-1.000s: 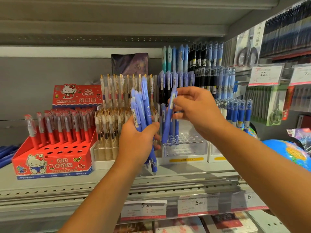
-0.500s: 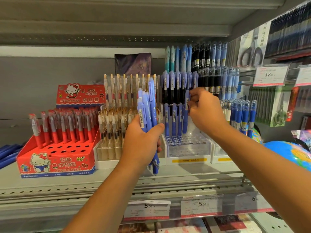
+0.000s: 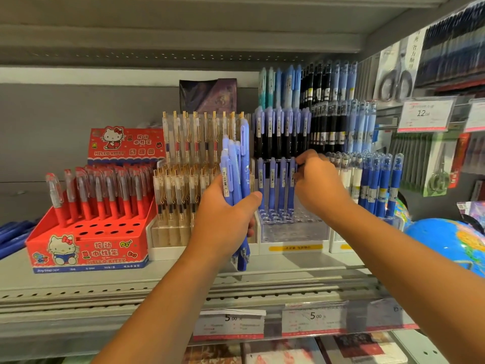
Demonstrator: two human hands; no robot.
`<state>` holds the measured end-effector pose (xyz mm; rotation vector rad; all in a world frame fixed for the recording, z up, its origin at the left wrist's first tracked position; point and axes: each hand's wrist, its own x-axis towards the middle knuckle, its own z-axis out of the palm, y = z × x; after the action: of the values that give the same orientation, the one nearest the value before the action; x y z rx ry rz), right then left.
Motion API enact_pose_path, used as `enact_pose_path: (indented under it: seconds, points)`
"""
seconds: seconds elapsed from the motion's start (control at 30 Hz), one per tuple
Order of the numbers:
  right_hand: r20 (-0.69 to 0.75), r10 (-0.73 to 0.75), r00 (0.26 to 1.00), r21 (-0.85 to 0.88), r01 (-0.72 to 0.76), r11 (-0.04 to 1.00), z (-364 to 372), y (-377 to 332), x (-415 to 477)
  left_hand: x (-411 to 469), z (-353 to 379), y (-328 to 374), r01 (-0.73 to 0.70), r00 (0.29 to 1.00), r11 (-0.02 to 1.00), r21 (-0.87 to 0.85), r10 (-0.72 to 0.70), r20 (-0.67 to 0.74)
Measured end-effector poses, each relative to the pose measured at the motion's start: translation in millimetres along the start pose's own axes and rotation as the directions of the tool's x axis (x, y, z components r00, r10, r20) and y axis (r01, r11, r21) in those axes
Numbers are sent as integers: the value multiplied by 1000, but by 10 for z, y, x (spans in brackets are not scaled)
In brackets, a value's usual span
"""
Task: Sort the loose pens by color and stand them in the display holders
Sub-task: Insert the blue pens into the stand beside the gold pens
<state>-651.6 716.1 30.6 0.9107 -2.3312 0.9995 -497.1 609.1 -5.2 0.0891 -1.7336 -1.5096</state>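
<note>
Blue pen bundle (image 3: 237, 166) upright in left hand (image 3: 223, 216); blue pen row (image 3: 273, 185) standing in clear holder (image 3: 294, 229).

Cartoon box (image 3: 89, 248) left, tiered holder (image 3: 294, 229) centre, globe (image 3: 446, 240) right, on shelf (image 3: 78, 282)

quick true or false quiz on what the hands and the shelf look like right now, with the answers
1. The left hand grips a bundle of blue pens. True.
2. The right hand holds a red pen. False: it pinches a blue pen standing in the clear holder.
3. The red box has empty holes in its front rows. True.
4. The globe sits left of the red box. False: it is at the far right.
</note>
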Motion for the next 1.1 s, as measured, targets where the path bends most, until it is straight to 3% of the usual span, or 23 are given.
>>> enact_pose_path:
  seconds: [0.1, 0.2, 0.27, 0.33, 0.4, 0.47, 0.6, 0.77, 0.87, 1.0, 1.1]
  points:
    - [-95, -48, 994, 15, 50, 999, 13, -41, -47, -5, -5, -9, 7, 1000, 1000, 26, -7, 20]
    - [-204, -204, 957, 187, 243, 952, -25, -139, -117, -9, -2, -6, 6, 999, 999, 48, -8, 34]
    - [-125, -249, 960, 483, 279, 830, -46, -220, -189, -10, 7, 2, 2, 999, 998, 64, -5, 43]
    - [-2, -275, 961, 748, 184, 637, -38, -278, -248, -11, 16, 8, -9, 999, 997, 82, 5, 54]
    - [40, -286, 957, 865, 110, 490, -12, -336, -281, -13, 20, 17, -20, 997, 994, 105, 12, 73]
    - [36, -262, 964, 908, 78, 412, 16, -386, -290, -19, 27, 24, -28, 996, 992, 120, 17, 90]
    - [21, -211, 977, 922, 62, 381, 31, -402, -279, -20, 24, 23, -28, 994, 991, 134, 14, 105]
    - [10, -122, 993, 967, 22, 255, -47, -317, -229, 4, 36, 10, 6, 998, 995, 101, -12, 65]
    - [-47, -60, 997, 952, 63, 298, -117, -270, -173, 30, 16, -10, 46, 999, 996, 75, -45, -13]
    - [-178, -74, 981, 765, 186, 617, -224, -173, -81, 50, 1, -18, 66, 996, 996, 67, -62, -67]
    - [-227, -118, 967, 569, 230, 789, -265, -111, -48, 48, 10, -21, 62, 997, 995, 74, -57, -60]
